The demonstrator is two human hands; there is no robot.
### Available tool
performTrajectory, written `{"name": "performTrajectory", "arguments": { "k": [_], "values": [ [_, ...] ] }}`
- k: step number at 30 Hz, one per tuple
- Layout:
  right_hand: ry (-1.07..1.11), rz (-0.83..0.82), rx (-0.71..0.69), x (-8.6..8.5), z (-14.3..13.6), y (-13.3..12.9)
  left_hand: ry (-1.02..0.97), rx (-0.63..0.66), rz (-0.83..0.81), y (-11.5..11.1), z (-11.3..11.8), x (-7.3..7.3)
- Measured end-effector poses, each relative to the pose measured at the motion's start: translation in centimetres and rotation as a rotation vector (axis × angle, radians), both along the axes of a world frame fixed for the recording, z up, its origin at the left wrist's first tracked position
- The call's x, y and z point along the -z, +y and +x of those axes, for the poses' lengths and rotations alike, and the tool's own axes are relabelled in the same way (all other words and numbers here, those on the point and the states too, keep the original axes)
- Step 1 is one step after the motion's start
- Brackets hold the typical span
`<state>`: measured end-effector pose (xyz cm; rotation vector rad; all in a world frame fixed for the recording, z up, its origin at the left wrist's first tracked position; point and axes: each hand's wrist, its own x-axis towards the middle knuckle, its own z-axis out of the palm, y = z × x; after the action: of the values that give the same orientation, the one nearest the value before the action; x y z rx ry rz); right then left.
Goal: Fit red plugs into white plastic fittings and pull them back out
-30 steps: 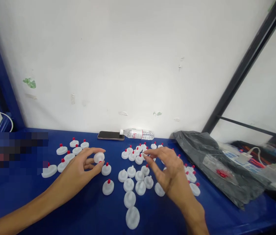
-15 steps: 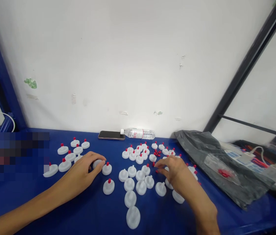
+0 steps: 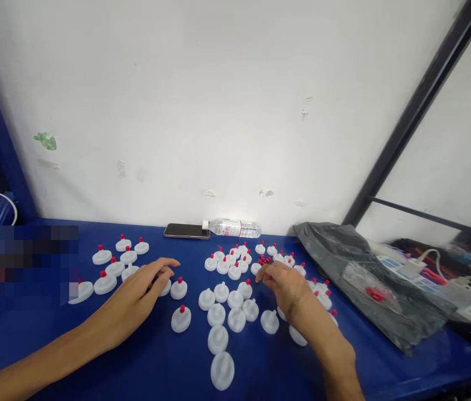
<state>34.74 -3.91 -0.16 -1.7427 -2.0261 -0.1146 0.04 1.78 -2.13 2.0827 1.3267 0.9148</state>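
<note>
My left hand (image 3: 148, 287) rests low over the left side of the table, its thumb and index finger stretched out and slightly apart. Partly hidden behind its thumb is a white, round, lid-like piece (image 3: 166, 288). To its right sits a similar white piece with a red tip (image 3: 179, 288), and another red-tipped piece (image 3: 180, 319) lies closer to me. My right hand (image 3: 280, 283) has its fingers curled down beside a small heap of red caps (image 3: 263, 259). Its fingertips are drawn together, and whatever may be between them is hidden. Bare white pieces (image 3: 236, 319) with spouts stand between the hands.
Red-tipped white pieces (image 3: 102, 256) stand at the left, with more at back centre and right. A phone (image 3: 187, 231) and a plastic bottle (image 3: 232, 228) lie by the wall. At right are a grey bag (image 3: 335, 262), a clear bag of red caps (image 3: 372, 289) and power strips.
My right hand has moved left and its fingers have closed by the red caps. The left thumb and finger have lifted slightly off the white piece. The view has shifted a little.
</note>
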Motion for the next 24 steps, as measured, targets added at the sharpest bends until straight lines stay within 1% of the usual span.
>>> {"name": "performTrajectory", "arguments": {
  "k": [3,5,7,10,13,16,21,24],
  "values": [
    [0.097,0.03,-0.039,-1.0,0.0,-0.9,-0.003,0.01,-0.014,0.1,-0.2,0.1],
    [0.195,0.008,-0.034,-2.0,0.0,-2.2,-0.016,-0.001,-0.007,0.3,-0.4,0.2],
    [0.266,-0.054,-0.008,-3.1,0.0,-3.7,-0.037,-0.01,0.019,0.4,-0.4,0.3],
    [0.336,-0.163,-0.02,-4.8,-0.2,-6.0,-0.06,-0.01,0.073,0.4,-0.4,0.2],
    [0.372,-0.199,-0.032,-5.8,-0.2,-7.3,-0.071,-0.014,0.104,-0.2,-0.2,-0.2],
    [0.338,-0.179,-0.027,-5.6,0.0,-7.4,-0.076,-0.022,0.124,-1.0,0.0,-0.7],
    [0.179,-0.219,0.019,-3.7,-0.2,-6.1,-0.096,-0.018,0.157,-2.0,0.3,-1.4],
    [0.105,-0.199,0.061,-3.3,-0.5,-5.7,-0.089,-0.017,0.159,-2.1,0.3,-1.6]
  ]
}}
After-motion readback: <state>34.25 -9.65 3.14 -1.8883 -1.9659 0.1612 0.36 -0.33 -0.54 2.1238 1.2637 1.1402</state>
